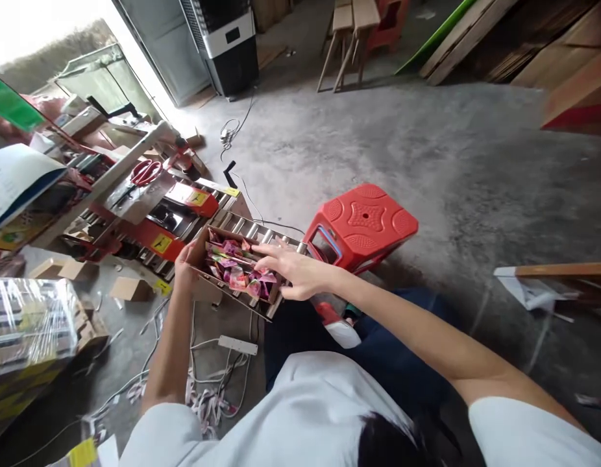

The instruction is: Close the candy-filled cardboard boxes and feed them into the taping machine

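Observation:
An uncovered cardboard box point(197, 251) sits at the near end of a roller conveyor point(243, 227). Small pink and purple packets point(235, 264) fill it in a jumble. At the box's left end, my left hand point(184, 261) grips the wall, its fingers partly hidden behind the cardboard. My right hand point(294, 267) reaches over the right side with fingers stretched out flat, the tips at the packets. Whether those fingertips press on the packets or only hover cannot be made out. Nothing shows in the right hand.
A red plastic stool point(366, 217) stands just right of the conveyor. Red-handled scissors point(145, 172) lie on the machine behind the box. A white power strip point(237, 344) and loose cables are on the floor below. Plastic-wrapped cartons point(32, 324) are at the left.

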### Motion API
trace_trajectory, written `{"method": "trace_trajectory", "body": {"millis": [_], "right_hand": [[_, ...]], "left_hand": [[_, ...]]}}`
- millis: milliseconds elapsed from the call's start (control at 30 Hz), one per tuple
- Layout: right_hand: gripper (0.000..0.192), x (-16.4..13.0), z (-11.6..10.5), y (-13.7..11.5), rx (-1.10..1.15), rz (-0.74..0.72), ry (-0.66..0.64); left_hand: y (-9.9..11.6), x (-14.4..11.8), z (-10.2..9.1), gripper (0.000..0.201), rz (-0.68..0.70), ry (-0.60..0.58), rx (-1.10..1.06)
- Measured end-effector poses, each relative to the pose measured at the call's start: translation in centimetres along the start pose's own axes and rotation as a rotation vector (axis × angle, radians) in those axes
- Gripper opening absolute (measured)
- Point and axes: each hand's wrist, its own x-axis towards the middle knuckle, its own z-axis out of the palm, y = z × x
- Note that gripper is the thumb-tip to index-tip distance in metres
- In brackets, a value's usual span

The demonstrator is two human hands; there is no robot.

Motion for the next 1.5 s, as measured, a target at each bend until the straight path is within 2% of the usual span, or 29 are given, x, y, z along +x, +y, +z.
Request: {"method": "trace_trajectory", "body": {"millis": [100,200,267,333,433,533,600,633,733,867,933,1033,1100,1167,1233,1300,1367,1500], "right_hand": [[0.066,2.1,1.3,-1.5,-0.029,0.072,0.100],[0.058,5.4,4.3,-1.6,-0.136,0.125,0.049],[0.054,7.5,6.5,-1.0,-0.177,0.161,-0.022],[0.053,8.9,8.5,-0.4,-0.198,0.189,-0.081],[0.049,9.6,10.6,0.2,-0.223,0.244,-0.112],[0.046,9.2,11.3,0.3,-0.191,0.254,-0.081],[0.044,8.8,11.1,0.4,-0.119,0.212,-0.041],[0.042,8.8,10.9,0.6,-0.064,0.185,-0.014],[0.037,8.7,9.8,1.5,0.267,0.145,0.130],[0.042,8.0,7.5,2.1,0.830,0.202,0.402],[0.032,7.0,6.1,1.5,0.883,0.179,0.488],[0.023,5.3,4.9,0.0,0.627,0.211,0.569],[0.030,4.5,5.2,-1.0,0.390,0.352,0.544],[0.047,4.3,6.2,-1.7,0.220,0.509,0.426],[0.064,4.7,7.2,-1.9,0.134,0.596,0.282],[0.076,5.3,7.6,-1.7,0.093,0.629,0.192],[0.075,6.0,7.1,-1.0,0.089,0.645,0.128],[0.050,7.4,4.9,1.4,0.145,0.671,-0.023]], "left_hand": [[1.6,1.8,-1.3,0.052,-0.031,-0.068,0.013],[3.2,2.7,-1.7,0.039,-0.055,-0.217,0.174],[4.0,3.0,-1.3,0.034,-0.063,-0.362,0.291],[4.9,3.3,-0.7,0.033,-0.086,-0.569,0.414],[6.5,3.6,-0.1,0.044,-0.138,-0.874,0.556],[8.2,2.9,-0.5,0.076,-0.085,-1.041,0.675],[8.6,2.1,-1.2,0.090,-0.015,-1.030,0.748],[8.6,1.6,-1.4,0.089,0.004,-0.988,0.769],[7.4,0.7,-1.4,0.066,-0.020,-0.794,0.767],[5.2,0.8,0.4,0.043,0.026,-0.532,0.845],[4.5,0.8,1.4,0.036,0.117,-0.452,0.989],[4.1,0.2,2.4,0.037,0.277,-0.314,1.301],[3.9,-0.6,2.8,0.049,0.355,-0.202,1.454],[3.5,-1.3,3.2,0.054,0.403,-0.169,1.479],[2.7,-1.8,3.6,0.051,0.452,-0.253,1.384],[1.9,-2.0,3.7,0.051,0.495,-0.370,1.246],[1.2,-2.1,3.6,0.053,0.516,-0.426,1.154],[0.7,-2.5,3.5,0.056,0.507,-0.400,1.187]]}}
